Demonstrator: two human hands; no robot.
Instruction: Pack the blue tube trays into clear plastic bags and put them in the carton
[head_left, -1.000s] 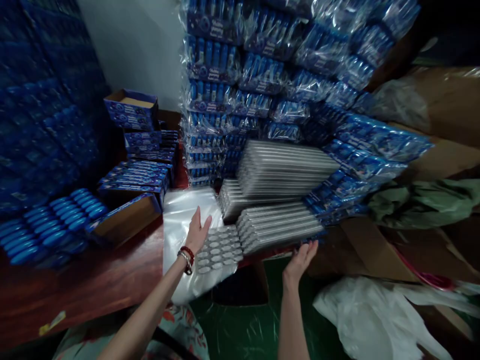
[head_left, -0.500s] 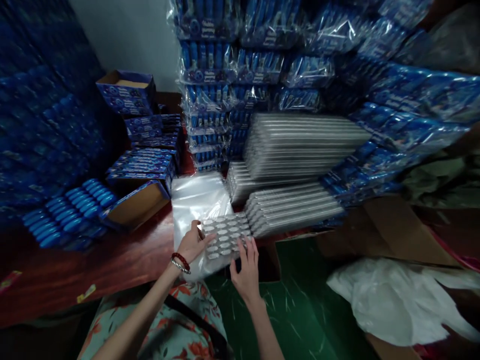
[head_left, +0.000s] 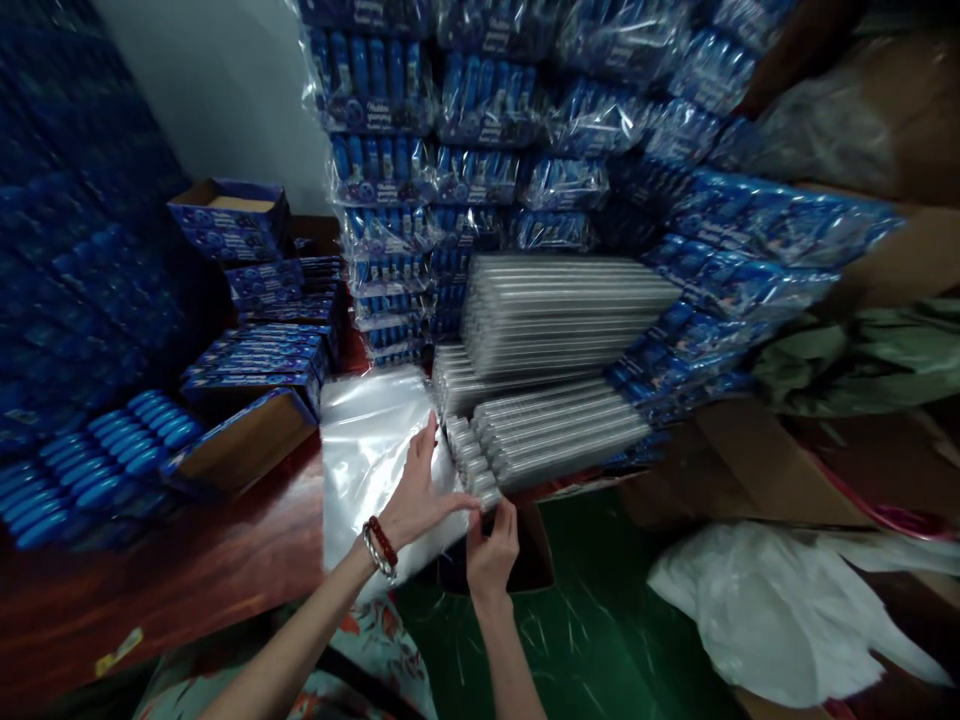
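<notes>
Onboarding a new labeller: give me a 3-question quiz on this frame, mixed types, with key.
1. True or false: the left hand lies on the clear plastic sheet.
2. The right hand grips the near end of: A) a blue carton, B) the clear tray stack, C) the white bag.
3. Fill in: the open box left of the sheet lies on the ____ table.

Key: 1 true; 2 B; 3 reddish wooden.
</notes>
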